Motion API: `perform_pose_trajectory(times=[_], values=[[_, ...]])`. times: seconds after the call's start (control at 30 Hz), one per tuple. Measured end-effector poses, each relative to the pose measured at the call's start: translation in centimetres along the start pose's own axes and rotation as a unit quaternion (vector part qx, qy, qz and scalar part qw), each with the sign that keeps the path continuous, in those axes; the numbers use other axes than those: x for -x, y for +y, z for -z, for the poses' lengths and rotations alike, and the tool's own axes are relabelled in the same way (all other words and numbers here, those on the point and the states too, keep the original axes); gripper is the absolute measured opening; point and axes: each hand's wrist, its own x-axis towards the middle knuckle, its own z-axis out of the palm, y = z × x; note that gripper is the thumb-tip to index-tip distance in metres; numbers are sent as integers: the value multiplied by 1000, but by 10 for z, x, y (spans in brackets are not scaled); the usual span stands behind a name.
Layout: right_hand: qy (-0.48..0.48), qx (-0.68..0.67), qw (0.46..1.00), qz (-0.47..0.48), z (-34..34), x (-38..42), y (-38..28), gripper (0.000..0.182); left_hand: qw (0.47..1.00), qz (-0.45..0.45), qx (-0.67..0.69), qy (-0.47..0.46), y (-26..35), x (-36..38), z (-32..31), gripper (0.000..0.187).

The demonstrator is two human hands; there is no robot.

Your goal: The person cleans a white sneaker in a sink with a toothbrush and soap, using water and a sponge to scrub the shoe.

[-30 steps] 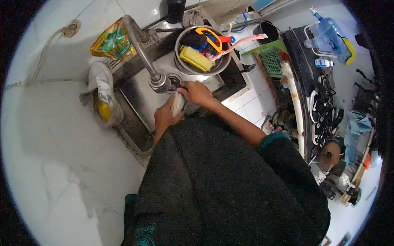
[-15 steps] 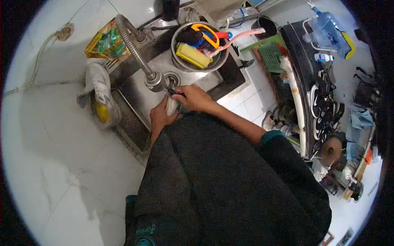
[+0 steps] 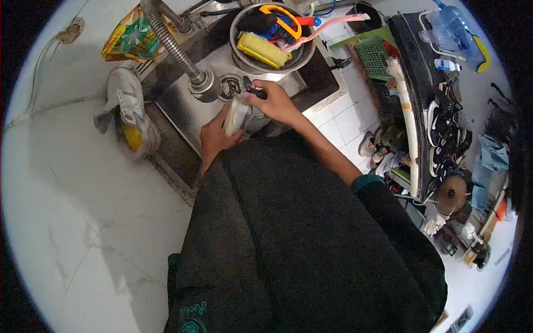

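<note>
Over the sink [image 3: 211, 64], my left hand [image 3: 216, 137] is wrapped round a shoe [image 3: 237, 117] with a pale sole edge and a greyish upper, held close to my body. My right hand [image 3: 273, 102] grips a small dark brush [image 3: 254, 91] by its handle, just above the shoe's toe end. Part of the shoe is hidden by my hands and dark clothing. The flexible metal faucet [image 3: 204, 86] hangs right beside the shoe, near the drain [image 3: 231, 87].
A white shoe [image 3: 129, 108] rests on the ledge at left, near a green and yellow pouch [image 3: 133, 36]. Behind the sink's right side stands a metal basin [image 3: 244, 62] with brushes and a yellow sponge brush [image 3: 263, 50]. Several shoes [image 3: 434, 130] lie on a dark rack at right.
My right hand has moved right and up with the brush, apart from my left hand. More of the shoe now shows, and the view has shifted slightly.
</note>
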Motion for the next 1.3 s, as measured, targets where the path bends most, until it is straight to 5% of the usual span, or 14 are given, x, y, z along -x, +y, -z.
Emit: perform_pose_trajectory(times=[0.27, 0.47, 0.57, 0.67, 0.7, 1.0, 1.1, 1.2, 1.3], values=[[-127, -51, 991, 11, 11, 19, -14, 27, 999, 31, -5, -12, 4, 0, 3, 93], [-116, -83, 985, 95, 5, 25, 9, 26, 999, 46, 1, 5, 16, 3, 6, 92], [-66, -20, 998, -2, 17, 22, -16, 28, 999, 5, 24, 25, 7, 2, 2, 91], [-1, 43, 999, 32, 9, 17, -9, 30, 999, 36, 12, 5, 15, 1, 6, 92], [-63, -4, 997, -53, 11, 13, -17, 27, 999, 42, 2, -9, 18, 1, 9, 89], [-143, 106, 984, 31, -1, 19, -52, 20, 997, 77, -22, -14, 16, 3, 11, 82], [-81, 166, 983, -20, -2, 7, -51, 19, 996, 84, -22, 13, 24, 5, 5, 78], [-122, 146, 977, 95, -2, 26, -69, 19, 993, 110, -29, 14, 29, 6, 15, 77], [-112, 178, 978, 4, 2, 11, -62, 21, 994, 108, -18, 2, 38, 2, 11, 78]])
